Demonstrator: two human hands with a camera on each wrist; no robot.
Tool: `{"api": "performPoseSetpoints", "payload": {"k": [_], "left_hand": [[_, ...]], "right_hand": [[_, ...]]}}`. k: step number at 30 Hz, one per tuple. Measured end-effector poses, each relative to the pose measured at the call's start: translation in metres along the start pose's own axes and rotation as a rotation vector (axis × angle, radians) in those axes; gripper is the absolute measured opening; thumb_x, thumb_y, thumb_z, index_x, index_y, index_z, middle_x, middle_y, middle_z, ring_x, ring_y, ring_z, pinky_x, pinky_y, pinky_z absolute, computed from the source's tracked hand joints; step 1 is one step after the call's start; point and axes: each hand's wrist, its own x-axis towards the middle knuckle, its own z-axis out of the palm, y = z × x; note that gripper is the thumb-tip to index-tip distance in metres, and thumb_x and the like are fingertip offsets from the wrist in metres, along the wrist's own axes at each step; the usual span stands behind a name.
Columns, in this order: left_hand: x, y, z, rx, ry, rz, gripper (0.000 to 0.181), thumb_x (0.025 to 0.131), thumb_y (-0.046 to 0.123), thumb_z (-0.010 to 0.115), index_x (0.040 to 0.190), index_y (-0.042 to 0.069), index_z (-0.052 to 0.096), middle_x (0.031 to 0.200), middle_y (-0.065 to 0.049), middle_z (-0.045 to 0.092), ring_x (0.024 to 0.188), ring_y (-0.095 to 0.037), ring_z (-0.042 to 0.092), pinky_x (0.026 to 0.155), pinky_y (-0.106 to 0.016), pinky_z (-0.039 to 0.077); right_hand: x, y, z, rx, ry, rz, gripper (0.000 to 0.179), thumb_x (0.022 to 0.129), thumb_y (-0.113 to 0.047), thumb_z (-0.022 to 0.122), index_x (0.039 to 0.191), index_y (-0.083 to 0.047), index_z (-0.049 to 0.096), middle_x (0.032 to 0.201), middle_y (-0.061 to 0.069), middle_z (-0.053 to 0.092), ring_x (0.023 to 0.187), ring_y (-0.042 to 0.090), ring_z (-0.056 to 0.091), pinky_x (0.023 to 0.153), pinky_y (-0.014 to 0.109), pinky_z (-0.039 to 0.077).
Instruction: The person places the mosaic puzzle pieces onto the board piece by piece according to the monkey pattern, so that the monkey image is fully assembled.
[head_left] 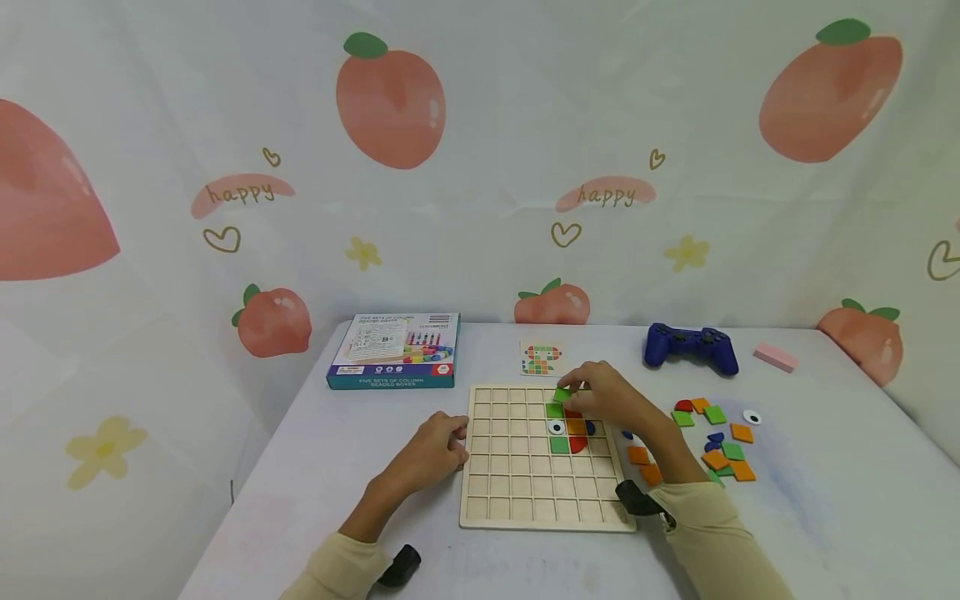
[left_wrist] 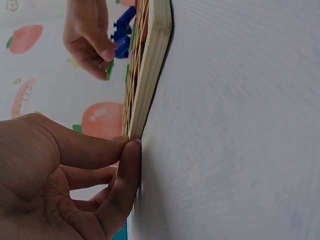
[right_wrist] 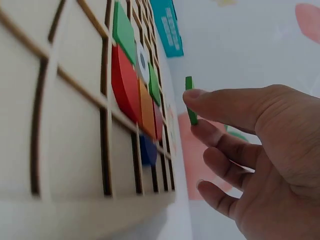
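Observation:
A wooden grid board [head_left: 501, 487] lies on the white table. My left hand [head_left: 429, 452] pinches its left edge; the left wrist view shows thumb and index finger at the board's side [left_wrist: 151, 65]. Over the board's far right part, my right hand [head_left: 609, 400] holds a green square tile [right_wrist: 190, 102] between thumb and fingertips, raised off the grid. Below that hand sit the laid pieces: green squares [head_left: 559, 446], a round eye piece [head_left: 556, 427], an orange square [head_left: 575, 427], red rounded pieces [right_wrist: 125, 82] and a blue rounded piece [right_wrist: 148, 150].
Loose orange, green, red and blue pieces and another eye piece [head_left: 752, 417] lie right of the board. Behind it are a pattern card [head_left: 531, 367], a boxed set [head_left: 393, 383] at left, a blue game controller [head_left: 690, 342] and a pink block [head_left: 776, 357].

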Motion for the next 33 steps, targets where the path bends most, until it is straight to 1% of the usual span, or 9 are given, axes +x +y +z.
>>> {"api": "performPoseSetpoints", "payload": {"k": [6,8,10,15,17,22,31,33], "left_hand": [[0.001,-0.001,0.001,0.006,0.001,0.003,0.048,0.09,-0.006,0.069,0.137,-0.014,0.06,0.1,-0.009,0.054,0.092,-0.02,0.053,0.072,-0.025,0.049],[0.001,0.0,0.001,0.009,0.005,0.002,0.048,0.09,-0.006,0.069,0.137,-0.014,0.06,0.1,-0.009,0.054,0.092,-0.02,0.053,0.072,-0.024,0.048],[0.001,0.0,0.0,0.012,0.007,0.001,0.048,0.09,-0.006,0.069,0.137,-0.014,0.061,0.1,-0.009,0.054,0.091,-0.02,0.053,0.072,-0.023,0.048],[0.001,0.001,0.0,0.014,0.005,-0.009,0.045,0.091,-0.005,0.069,0.135,-0.012,0.062,0.101,-0.009,0.053,0.092,-0.02,0.052,0.074,-0.026,0.049],[0.001,0.001,0.0,0.018,0.006,-0.009,0.046,0.091,-0.004,0.069,0.135,-0.013,0.062,0.101,-0.009,0.054,0.093,-0.02,0.052,0.074,-0.027,0.05],[0.0,0.001,0.001,0.023,0.008,-0.008,0.05,0.091,-0.004,0.07,0.139,-0.013,0.06,0.101,-0.009,0.055,0.093,-0.02,0.053,0.075,-0.027,0.051],[0.0,0.001,0.0,0.022,0.007,-0.009,0.051,0.091,-0.005,0.07,0.14,-0.013,0.059,0.102,-0.01,0.055,0.093,-0.02,0.053,0.074,-0.025,0.05],[0.0,0.001,0.0,0.016,0.008,0.0,0.044,0.09,-0.006,0.07,0.133,-0.013,0.063,0.1,-0.01,0.055,0.092,-0.02,0.052,0.073,-0.026,0.049]], "right_hand": [[0.004,-0.01,0.01,-0.011,-0.004,0.006,0.028,0.095,-0.011,0.074,0.121,-0.001,0.077,0.106,0.007,0.071,0.105,0.028,0.057,0.087,0.041,0.05],[0.005,-0.013,0.014,-0.019,-0.004,-0.003,0.026,0.094,-0.01,0.076,0.119,-0.002,0.078,0.105,0.005,0.071,0.104,0.027,0.056,0.087,0.041,0.049],[0.006,-0.016,0.018,-0.039,-0.008,-0.019,0.024,0.094,-0.011,0.077,0.117,-0.003,0.079,0.104,0.004,0.071,0.103,0.027,0.056,0.088,0.043,0.048],[0.008,-0.021,0.025,-0.075,-0.023,-0.043,0.024,0.094,-0.01,0.078,0.116,-0.004,0.08,0.105,0.003,0.071,0.107,0.028,0.057,0.094,0.053,0.047],[0.008,-0.022,0.028,-0.085,-0.021,-0.053,0.024,0.093,-0.009,0.078,0.116,-0.004,0.08,0.104,0.003,0.071,0.107,0.028,0.058,0.095,0.055,0.046],[0.009,-0.023,0.032,-0.1,-0.004,-0.074,0.024,0.092,-0.007,0.079,0.117,-0.004,0.079,0.104,0.002,0.072,0.106,0.026,0.059,0.095,0.053,0.048],[0.009,-0.024,0.034,-0.098,0.008,-0.065,0.029,0.092,-0.006,0.08,0.12,-0.004,0.077,0.104,0.002,0.072,0.107,0.027,0.057,0.095,0.052,0.047],[0.009,-0.025,0.034,-0.086,0.006,-0.06,0.029,0.092,-0.005,0.08,0.12,-0.004,0.077,0.103,0.003,0.072,0.107,0.027,0.058,0.095,0.052,0.049]]}}
